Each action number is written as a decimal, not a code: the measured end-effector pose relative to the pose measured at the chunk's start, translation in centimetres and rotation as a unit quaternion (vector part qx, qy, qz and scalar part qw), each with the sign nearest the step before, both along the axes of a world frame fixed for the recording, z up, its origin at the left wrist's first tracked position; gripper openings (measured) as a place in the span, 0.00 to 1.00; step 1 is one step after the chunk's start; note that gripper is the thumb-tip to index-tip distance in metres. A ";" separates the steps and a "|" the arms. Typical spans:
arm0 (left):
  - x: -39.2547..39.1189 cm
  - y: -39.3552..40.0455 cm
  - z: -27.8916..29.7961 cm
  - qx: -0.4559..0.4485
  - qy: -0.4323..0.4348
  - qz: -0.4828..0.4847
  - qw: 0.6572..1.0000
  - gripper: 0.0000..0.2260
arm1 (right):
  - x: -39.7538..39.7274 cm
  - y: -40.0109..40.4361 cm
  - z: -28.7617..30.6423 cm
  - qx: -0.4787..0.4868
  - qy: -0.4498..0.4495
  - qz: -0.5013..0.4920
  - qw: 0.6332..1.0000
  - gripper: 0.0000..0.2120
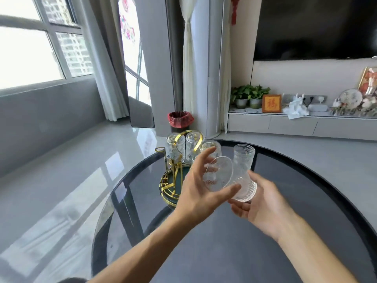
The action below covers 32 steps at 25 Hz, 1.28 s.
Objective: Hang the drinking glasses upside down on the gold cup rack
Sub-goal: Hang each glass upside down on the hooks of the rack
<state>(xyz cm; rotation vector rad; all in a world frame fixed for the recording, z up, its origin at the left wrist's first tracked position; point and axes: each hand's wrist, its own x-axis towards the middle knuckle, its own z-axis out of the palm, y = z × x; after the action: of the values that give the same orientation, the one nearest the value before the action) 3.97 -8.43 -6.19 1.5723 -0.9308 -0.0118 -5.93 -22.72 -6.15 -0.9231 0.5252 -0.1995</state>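
Observation:
The gold cup rack (177, 160) stands on its round green tray (165, 185) at the far left of the dark glass table (285, 190). Three ribbed clear glasses hang upside down on it: one on the left (172, 147), one in the middle (192, 140), one on the right (212, 147). My left hand (195, 193) grips a further glass (218, 174) on its side, mouth towards me, just right of the rack. My right hand (263, 207) holds another glass (243, 166) by its rim, base up. These two glasses touch or nearly touch.
A bin with a red liner (180, 119) stands on the floor behind the table. A low white cabinet (295, 124) with plants and ornaments runs along the right wall under a dark screen (316, 27). Grey floor and windows lie to the left.

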 end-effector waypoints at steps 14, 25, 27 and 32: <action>9.8 7.4 -1.3 -0.084 0.179 0.163 0.967 0.32 | 13.1 6.9 10.8 -0.537 -0.120 -0.103 0.829 0.20; 10.6 8.6 -1.0 -0.023 0.188 0.206 0.960 0.46 | 19.7 8.4 7.3 -0.805 -0.039 0.003 0.591 0.23; 10.7 8.7 -0.9 -0.020 0.184 0.205 0.961 0.46 | 20.2 8.5 6.8 -0.827 -0.033 0.014 0.561 0.22; 10.9 9.0 -0.8 -0.014 0.173 0.216 0.961 0.45 | 20.9 8.5 5.4 -0.859 -0.016 0.058 0.509 0.21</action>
<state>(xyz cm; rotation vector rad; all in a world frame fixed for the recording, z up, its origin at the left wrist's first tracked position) 14.83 0.58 -6.94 1.6520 -0.3053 0.0333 15.00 -14.25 -0.77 -2.9300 0.0197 -0.6631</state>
